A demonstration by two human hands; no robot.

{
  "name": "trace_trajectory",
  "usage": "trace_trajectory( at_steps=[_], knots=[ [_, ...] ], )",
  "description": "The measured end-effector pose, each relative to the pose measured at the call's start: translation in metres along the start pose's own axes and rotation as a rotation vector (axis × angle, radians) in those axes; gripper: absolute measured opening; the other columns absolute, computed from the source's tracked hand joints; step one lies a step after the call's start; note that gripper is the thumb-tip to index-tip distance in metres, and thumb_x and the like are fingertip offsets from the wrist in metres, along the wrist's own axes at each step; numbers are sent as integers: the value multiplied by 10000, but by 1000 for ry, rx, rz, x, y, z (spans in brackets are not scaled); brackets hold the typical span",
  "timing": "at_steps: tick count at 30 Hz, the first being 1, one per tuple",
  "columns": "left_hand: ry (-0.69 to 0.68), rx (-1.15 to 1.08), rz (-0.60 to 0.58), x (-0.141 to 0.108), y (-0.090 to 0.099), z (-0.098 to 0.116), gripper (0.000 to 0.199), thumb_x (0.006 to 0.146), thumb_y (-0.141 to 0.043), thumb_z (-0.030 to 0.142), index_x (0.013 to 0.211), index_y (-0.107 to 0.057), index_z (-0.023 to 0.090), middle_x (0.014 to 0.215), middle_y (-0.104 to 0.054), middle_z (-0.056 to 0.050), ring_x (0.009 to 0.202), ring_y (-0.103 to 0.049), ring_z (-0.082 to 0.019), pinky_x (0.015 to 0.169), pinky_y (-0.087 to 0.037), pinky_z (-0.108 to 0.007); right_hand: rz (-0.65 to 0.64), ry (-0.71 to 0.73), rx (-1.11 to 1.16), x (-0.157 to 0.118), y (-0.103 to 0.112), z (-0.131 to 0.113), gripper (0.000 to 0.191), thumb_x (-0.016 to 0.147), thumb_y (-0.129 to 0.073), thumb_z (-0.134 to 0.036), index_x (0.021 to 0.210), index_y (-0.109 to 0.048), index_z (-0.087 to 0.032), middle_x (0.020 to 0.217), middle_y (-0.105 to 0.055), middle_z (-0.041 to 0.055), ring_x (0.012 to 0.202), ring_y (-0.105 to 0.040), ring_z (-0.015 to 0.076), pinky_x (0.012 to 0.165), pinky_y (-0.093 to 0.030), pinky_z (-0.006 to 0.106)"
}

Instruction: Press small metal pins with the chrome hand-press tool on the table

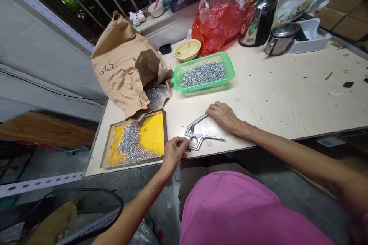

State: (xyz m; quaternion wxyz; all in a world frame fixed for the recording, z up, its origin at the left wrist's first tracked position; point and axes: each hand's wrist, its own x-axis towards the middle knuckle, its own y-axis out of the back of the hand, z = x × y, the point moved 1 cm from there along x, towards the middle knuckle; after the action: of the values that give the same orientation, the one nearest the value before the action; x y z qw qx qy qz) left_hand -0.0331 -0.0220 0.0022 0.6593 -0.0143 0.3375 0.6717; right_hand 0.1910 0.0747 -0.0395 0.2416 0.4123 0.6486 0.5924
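A grey metal hand tool [198,138] with two spread handles and a spring lies near the table's front edge. My right hand [224,118] is closed around the end of its upper handle. At the tool's head, my left hand [174,152] pinches something too small to make out, beside a small red part. To the left, a shallow tray [165,132] with a yellow bottom [153,134] holds many small metal pieces [130,141]. Behind the tool stands a green basket [204,89] filled with similar silvery pieces [204,73].
An open brown paper bag [120,65] with metal pieces leans behind the tray. Along the back are a yellow bowl [188,50], a red plastic bag [220,21], a kettle [257,19], a metal pot [281,38] and a white tray [312,44]. Dark scraps dot the table's right side.
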Motion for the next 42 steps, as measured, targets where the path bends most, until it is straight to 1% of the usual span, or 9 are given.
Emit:
trace_trajectory(
  at_steps=[4,7,13,19,24,27,32,36,42],
  knots=[
    [173,-53,-26,10,-1,2,243,658,-697,359,711,-633,131,511,-519,42,433,-477,-76,414,-432,-198,12,3,-17,0,-2,-1,203,909,-441,-109,945,-623,-191,934,-599,70,886,-427,222,718,-292,330],
    [241,-20,-38,13,-2,2,228,660,-714,333,685,-628,122,478,-529,40,394,-470,-70,407,-450,-205,15,1,-31,0,-3,-2,216,905,-431,-93,945,-620,-188,937,-598,75,888,-423,226,719,-286,333],
    [257,52,-126,21,0,5,189,684,-706,299,700,-653,118,476,-553,30,415,-520,-87,425,-480,-212,17,1,-46,0,-6,-2,229,904,-414,-83,938,-614,-189,944,-599,82,897,-426,234,708,-282,337],
    [249,209,-243,33,5,16,163,696,-679,265,631,-637,123,455,-557,23,404,-536,-107,425,-479,-226,21,-3,-34,1,-8,-1,222,903,-415,-94,929,-615,-186,930,-595,84,897,-427,234,707,-288,341],
    [226,334,-283,40,3,17,183,669,-706,281,602,-638,125,457,-584,2,392,-550,-118,417,-448,-212,31,0,-31,0,-10,-1,231,909,-402,-93,926,-615,-181,935,-592,83,891,-423,225,707,-284,339],
    [232,376,-276,40,3,17,213,677,-711,298,591,-631,120,464,-591,-2,392,-553,-116,430,-457,-214,38,0,-41,0,-11,-1,217,916,-408,-102,931,-611,-177,934,-590,81,887,-424,223,702,-280,332],
    [316,307,-312,35,3,22,177,701,-712,270,691,-640,108,462,-573,19,420,-550,-102,472,-494,-222,44,-2,-47,1,-13,0,189,916,-434,-116,924,-613,-176,931,-592,74,871,-429,217,691,-281,323],
    [372,264,-322,31,2,23,183,720,-701,270,714,-629,101,466,-577,17,411,-543,-96,478,-496,-228,45,-8,-57,0,-11,-2,184,909,-444,-110,915,-616,-174,930,-596,74,880,-435,219,690,-288,322],
    [358,255,-314,20,0,15,207,697,-723,280,662,-607,112,451,-552,27,398,-516,-84,462,-491,-225,5,8,-31,-12,-3,-11,190,903,-440,-103,912,-619,-167,945,-602,76,896,-456,223,723,-338,324]
  ],
)
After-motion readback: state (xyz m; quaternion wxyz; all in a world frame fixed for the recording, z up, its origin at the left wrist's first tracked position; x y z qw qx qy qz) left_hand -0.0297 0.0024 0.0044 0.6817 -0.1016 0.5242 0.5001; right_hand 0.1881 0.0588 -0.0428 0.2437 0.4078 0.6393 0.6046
